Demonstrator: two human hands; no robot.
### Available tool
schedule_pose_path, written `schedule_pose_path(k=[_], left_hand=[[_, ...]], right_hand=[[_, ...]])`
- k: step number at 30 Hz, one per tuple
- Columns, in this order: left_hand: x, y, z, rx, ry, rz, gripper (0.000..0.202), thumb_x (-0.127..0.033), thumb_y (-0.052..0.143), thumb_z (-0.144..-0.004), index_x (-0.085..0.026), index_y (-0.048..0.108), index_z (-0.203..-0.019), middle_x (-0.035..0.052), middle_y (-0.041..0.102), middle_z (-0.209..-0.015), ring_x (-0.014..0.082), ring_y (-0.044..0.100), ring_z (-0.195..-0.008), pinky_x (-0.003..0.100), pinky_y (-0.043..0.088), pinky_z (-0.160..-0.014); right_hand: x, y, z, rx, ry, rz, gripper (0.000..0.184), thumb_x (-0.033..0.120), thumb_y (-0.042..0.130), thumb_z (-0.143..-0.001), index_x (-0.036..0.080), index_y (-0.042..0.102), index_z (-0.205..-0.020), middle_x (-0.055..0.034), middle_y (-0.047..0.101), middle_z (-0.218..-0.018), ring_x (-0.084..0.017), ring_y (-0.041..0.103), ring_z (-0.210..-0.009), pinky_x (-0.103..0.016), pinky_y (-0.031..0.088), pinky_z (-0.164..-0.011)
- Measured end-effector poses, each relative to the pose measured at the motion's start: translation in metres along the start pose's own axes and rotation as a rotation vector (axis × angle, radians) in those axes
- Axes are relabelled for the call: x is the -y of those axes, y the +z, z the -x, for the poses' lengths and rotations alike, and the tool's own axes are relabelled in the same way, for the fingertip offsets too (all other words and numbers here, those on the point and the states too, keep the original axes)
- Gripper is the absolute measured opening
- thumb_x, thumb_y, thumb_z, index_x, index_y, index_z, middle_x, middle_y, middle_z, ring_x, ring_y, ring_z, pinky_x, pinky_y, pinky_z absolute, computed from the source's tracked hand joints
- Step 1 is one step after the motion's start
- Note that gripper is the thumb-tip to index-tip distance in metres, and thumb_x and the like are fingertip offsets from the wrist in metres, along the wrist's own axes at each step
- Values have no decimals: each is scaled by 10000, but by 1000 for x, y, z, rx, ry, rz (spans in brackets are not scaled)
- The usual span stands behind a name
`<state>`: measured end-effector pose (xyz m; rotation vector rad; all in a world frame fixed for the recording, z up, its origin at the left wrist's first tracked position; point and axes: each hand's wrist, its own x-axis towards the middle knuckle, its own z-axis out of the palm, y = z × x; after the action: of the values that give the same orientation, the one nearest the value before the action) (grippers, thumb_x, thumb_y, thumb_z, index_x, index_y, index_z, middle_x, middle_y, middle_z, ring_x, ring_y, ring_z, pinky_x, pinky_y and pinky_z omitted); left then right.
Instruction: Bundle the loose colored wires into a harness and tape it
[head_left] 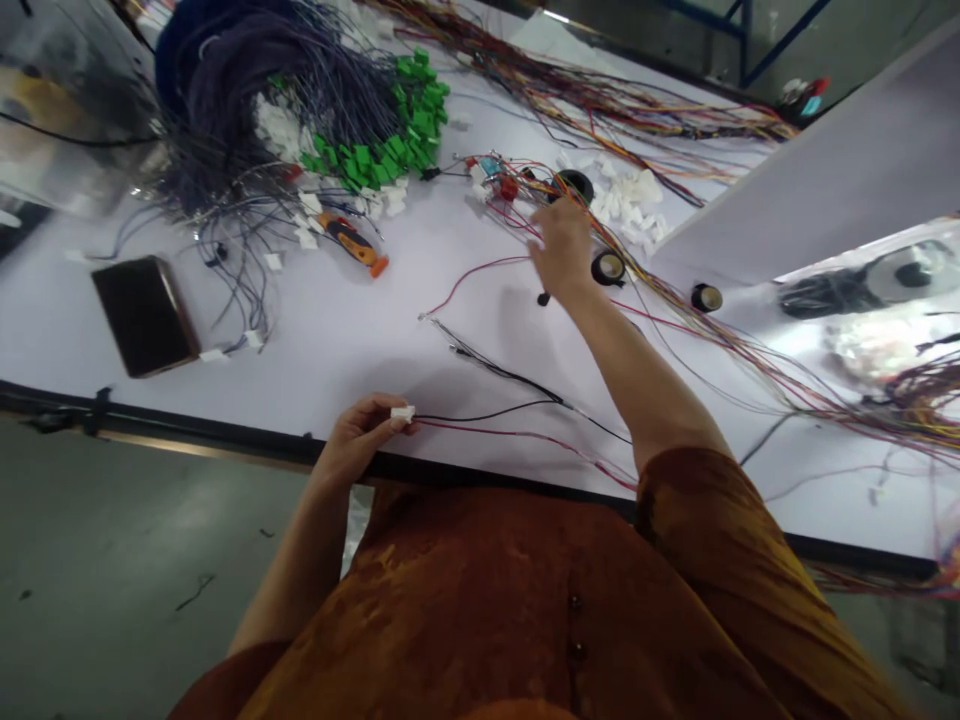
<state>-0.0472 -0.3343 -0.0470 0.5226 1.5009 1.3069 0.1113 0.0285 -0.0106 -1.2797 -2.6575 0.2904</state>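
My left hand (362, 432) rests at the table's near edge, fingers pinched on a small white connector (403, 412) with a black wire (487, 413) and a red wire (525, 436) running off to the right. My right hand (561, 248) is stretched far across the white table (337, 330), fingers curled down among red wires (517, 200) beside a roll of black tape (608, 267). What the right fingers hold, if anything, is hidden.
A pile of white connectors (626, 200) lies beyond the right hand. Green connectors (405, 140) on a dark wire bundle (255, 90) fill the far left. An orange-handled tool (352, 243), a dark phone (145, 315) and another tape roll (706, 297) lie about.
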Motion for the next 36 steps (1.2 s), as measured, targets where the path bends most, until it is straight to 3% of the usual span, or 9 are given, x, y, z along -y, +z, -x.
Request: schedule_pose_path(k=[4, 6, 9, 14, 18, 20, 23, 31, 36], left_hand=[[0, 6, -3, -15, -30, 55, 276, -368, 869, -718, -193, 707, -857, 23, 729, -773, 144, 710, -719, 264, 592, -747], [0, 10, -3, -22, -45, 111, 287, -369, 877, -699, -193, 699, -838, 18, 724, -779, 138, 699, -704, 264, 590, -730], [0, 14, -2, -9, -59, 204, 335, -374, 905, -644, -186, 690, -820, 8, 716, -782, 131, 687, -683, 268, 590, -710], [1, 17, 0, 20, -30, 332, 325, -352, 916, -653, -182, 712, -841, 8, 721, -773, 103, 683, -655, 224, 585, -689], [2, 21, 1, 80, 5, 449, 315, -331, 918, -670, -183, 738, -882, 5, 733, -782, 85, 691, -645, 181, 576, -663], [1, 23, 3, 100, 28, 483, 319, -336, 915, -678, -179, 742, -895, 5, 738, -782, 82, 689, -631, 174, 576, -649], [-1, 24, 6, 157, 64, 472, 307, -329, 903, -701, -173, 740, -909, 3, 730, -745, 93, 693, -632, 185, 587, -653], [-8, 20, 19, 177, 213, 181, 247, -332, 824, -804, -171, 733, -967, 20, 746, -752, 112, 721, -692, 220, 604, -724], [-12, 22, 28, 110, 247, -6, 241, -328, 829, -794, -156, 729, -930, 45, 756, -795, 130, 731, -729, 237, 608, -738]], right_hand=[[63, 42, 19, 143, -554, -88, 169, 238, 607, -955, 151, 673, -1084, -81, 662, -1150, -200, 571, -1127, -400, 433, -1005], [84, 64, 21, 188, -689, -124, 279, 369, 531, -997, 135, 683, -992, -66, 653, -1067, -159, 559, -1051, -361, 430, -930], [101, 72, 22, 233, -628, -120, 345, 339, 433, -1022, 133, 663, -868, -51, 640, -970, -119, 526, -946, -331, 402, -867], [112, 13, 67, 67, -433, -393, 211, 229, 383, -1023, 201, 580, -955, -50, 648, -894, -153, 514, -753, -343, 390, -745], [116, -17, 132, 322, -382, -747, 139, 251, 524, -946, 193, 559, -824, 31, 537, -682, -101, 435, -622, -279, 352, -639], [116, -14, 157, 468, -305, -882, 173, 290, 575, -917, 179, 574, -784, 52, 486, -632, -82, 400, -598, -256, 325, -602], [117, -1, 178, 553, -177, -994, 225, 354, 611, -895, 162, 605, -777, 58, 461, -627, -72, 375, -596, -247, 297, -579], [123, 6, 191, 700, -27, -1147, 262, 420, 610, -882, 174, 606, -791, 79, 402, -573, -70, 324, -538, -243, 247, -528], [133, 13, 206, 367, -98, -987, 185, 318, 570, -900, 180, 577, -777, 31, 549, -678, -90, 434, -624, -254, 330, -619]])
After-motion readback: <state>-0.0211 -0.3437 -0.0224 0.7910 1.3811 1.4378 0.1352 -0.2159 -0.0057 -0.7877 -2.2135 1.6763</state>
